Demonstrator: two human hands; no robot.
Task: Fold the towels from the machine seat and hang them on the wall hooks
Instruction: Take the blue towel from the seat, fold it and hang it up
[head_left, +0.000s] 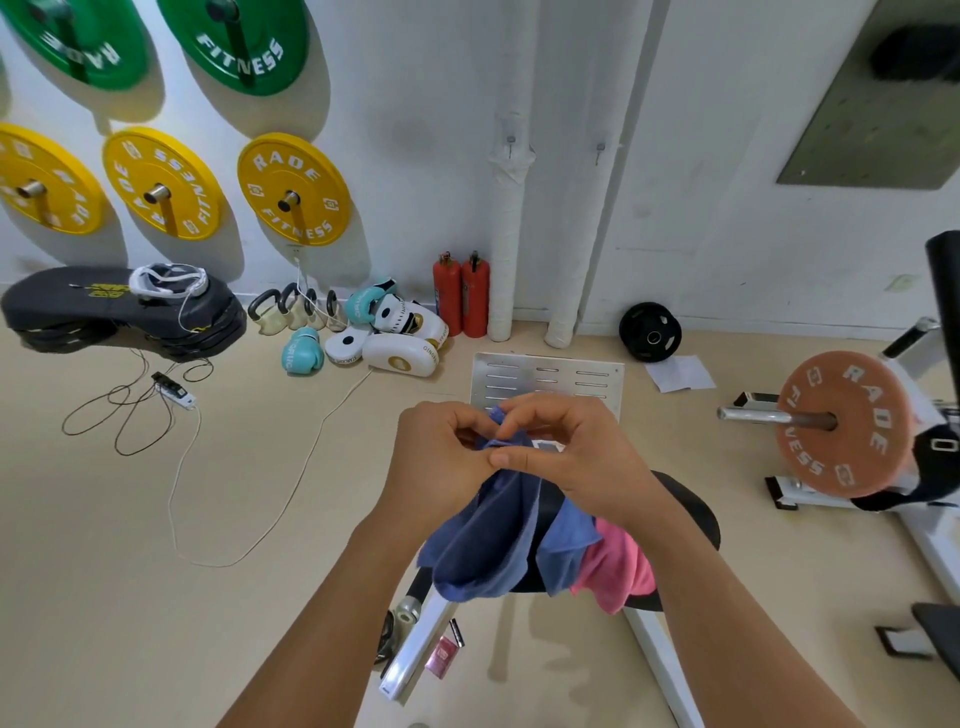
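Note:
A blue towel (493, 535) hangs bunched from both hands above the black machine seat (696, 514). My left hand (441, 457) pinches its top edge from the left, and my right hand (576, 452) pinches the same edge from the right, fingertips close together. A pink towel (618, 566) lies crumpled on the seat, partly under the blue one. Two small wall hooks (511, 143) (601, 150) sit on the white wall straight ahead, both bare.
Two white wrapped pipes (506, 234) and two red extinguishers (461, 293) stand by the wall. A metal plate (545, 379) lies on the floor ahead. Boxing gloves, kettlebells and cables lie left; a barbell with an orange plate (841, 421) is right.

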